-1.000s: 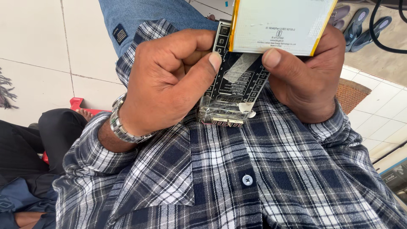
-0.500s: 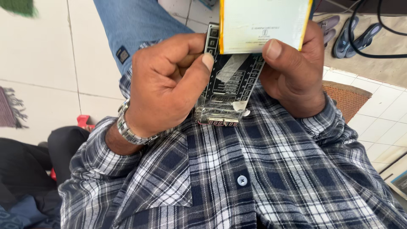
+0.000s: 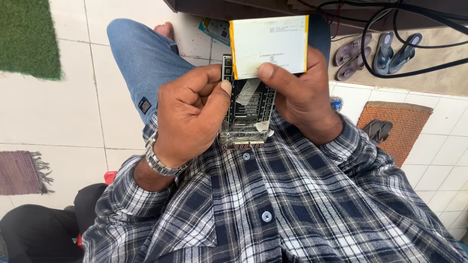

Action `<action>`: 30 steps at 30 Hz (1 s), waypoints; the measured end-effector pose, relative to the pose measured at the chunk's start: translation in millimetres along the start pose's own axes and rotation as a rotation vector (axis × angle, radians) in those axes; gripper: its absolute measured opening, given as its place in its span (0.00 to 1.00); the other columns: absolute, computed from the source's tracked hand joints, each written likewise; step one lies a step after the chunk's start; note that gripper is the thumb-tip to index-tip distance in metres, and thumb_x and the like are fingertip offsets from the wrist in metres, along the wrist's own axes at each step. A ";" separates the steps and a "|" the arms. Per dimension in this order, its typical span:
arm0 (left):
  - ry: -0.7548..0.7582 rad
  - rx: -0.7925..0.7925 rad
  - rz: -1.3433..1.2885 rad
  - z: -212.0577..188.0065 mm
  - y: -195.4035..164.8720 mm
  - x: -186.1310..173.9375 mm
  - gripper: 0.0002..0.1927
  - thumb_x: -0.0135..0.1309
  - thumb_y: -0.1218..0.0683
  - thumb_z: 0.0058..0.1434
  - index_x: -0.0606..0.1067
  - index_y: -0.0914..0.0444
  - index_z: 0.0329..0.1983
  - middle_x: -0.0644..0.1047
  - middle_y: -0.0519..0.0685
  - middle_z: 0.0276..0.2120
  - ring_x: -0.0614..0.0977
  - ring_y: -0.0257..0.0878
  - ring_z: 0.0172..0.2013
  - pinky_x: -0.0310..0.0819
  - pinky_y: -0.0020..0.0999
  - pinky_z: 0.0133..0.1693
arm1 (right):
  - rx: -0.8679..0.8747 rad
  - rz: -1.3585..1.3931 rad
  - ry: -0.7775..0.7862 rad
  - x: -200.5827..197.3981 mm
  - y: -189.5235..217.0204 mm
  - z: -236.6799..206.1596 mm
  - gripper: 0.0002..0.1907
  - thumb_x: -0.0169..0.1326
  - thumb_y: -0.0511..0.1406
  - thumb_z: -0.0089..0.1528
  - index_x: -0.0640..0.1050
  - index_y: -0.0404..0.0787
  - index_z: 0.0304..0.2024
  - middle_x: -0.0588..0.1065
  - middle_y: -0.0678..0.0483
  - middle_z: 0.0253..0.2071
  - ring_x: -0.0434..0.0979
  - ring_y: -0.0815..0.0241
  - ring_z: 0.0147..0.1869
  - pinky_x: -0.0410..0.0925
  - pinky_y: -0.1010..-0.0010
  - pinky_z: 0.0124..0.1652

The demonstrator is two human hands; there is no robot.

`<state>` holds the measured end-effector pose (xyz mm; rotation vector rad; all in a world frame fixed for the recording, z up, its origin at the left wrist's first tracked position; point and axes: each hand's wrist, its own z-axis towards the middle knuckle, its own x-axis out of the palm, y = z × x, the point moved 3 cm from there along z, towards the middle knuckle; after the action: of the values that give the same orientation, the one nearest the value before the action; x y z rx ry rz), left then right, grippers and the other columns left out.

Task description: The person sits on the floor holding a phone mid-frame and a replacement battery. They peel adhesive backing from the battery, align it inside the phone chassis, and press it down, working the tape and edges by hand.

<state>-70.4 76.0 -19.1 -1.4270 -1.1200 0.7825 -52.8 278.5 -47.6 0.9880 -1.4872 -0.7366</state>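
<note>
- Nearest, the checked shirt [image 3: 292,209] fills the lower frame. A metal wristwatch [image 3: 158,163] sits on the left wrist.
- Left hand [image 3: 190,117]: fingers curled in tight and the thumb laid flat against the left edge of the circuit board [image 3: 246,117]. It is closed on the board and steadies it from that side.
- The board is black and narrow. It is held upright just above the chest, between the two hands. A small red digit display shows at its lower end, and a strip of clear tape lies across its face.
- Right hand [image 3: 302,102]: wrapped round the right side, with the thumb tip pressing the lower edge of the battery pouch [image 3: 270,46] onto the top of the board. The fingers behind are hidden, so I cannot tell how they lie.
- The pouch is flat and white with yellow edges. It overlaps the board's upper end and stands clear above both hands.
- Judgement: the work in hand is seating the pouch against the board's top contacts. Whether the contacts actually meet cannot be seen.
- Any further move calls for steady thumb pressure and no sideways slip of the pouch.
- Beyond: a denim knee [image 3: 141,53] over the tiled floor [image 3: 63,112] and a brown mat [image 3: 395,122]. Farthest are sandals [image 3: 385,51] and black cables [image 3: 390,19].
</note>
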 end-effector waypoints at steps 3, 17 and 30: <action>-0.006 0.001 0.032 1.2 1.6 2.3 0.10 0.50 0.63 0.73 0.78 0.72 0.53 0.76 0.39 0.25 0.67 0.19 0.23 0.56 0.20 0.24 | 0.060 0.018 -0.030 3.0 -3.2 1.0 0.12 0.63 0.29 0.68 0.80 0.34 0.53 0.80 0.48 0.48 0.82 0.62 0.52 0.76 0.69 0.56; -0.037 0.036 0.055 -1.1 10.8 0.8 0.10 0.51 0.63 0.72 0.78 0.72 0.53 0.72 0.39 0.20 0.66 0.20 0.20 0.54 0.21 0.22 | 0.061 -0.028 -0.085 8.9 -15.5 1.4 0.10 0.63 0.29 0.67 0.79 0.34 0.51 0.81 0.49 0.47 0.82 0.63 0.48 0.78 0.68 0.54; -0.019 0.041 0.067 -6.3 11.3 -0.2 0.10 0.51 0.63 0.74 0.78 0.71 0.55 0.74 0.40 0.22 0.66 0.20 0.21 0.55 0.21 0.23 | 0.122 0.039 -0.080 10.9 -17.8 -6.0 0.13 0.62 0.30 0.69 0.78 0.33 0.55 0.80 0.49 0.47 0.81 0.62 0.51 0.75 0.69 0.54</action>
<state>-62.4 74.2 -29.1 -1.4312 -1.0694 0.8630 -43.8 261.3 -57.2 1.0280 -1.6319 -0.6703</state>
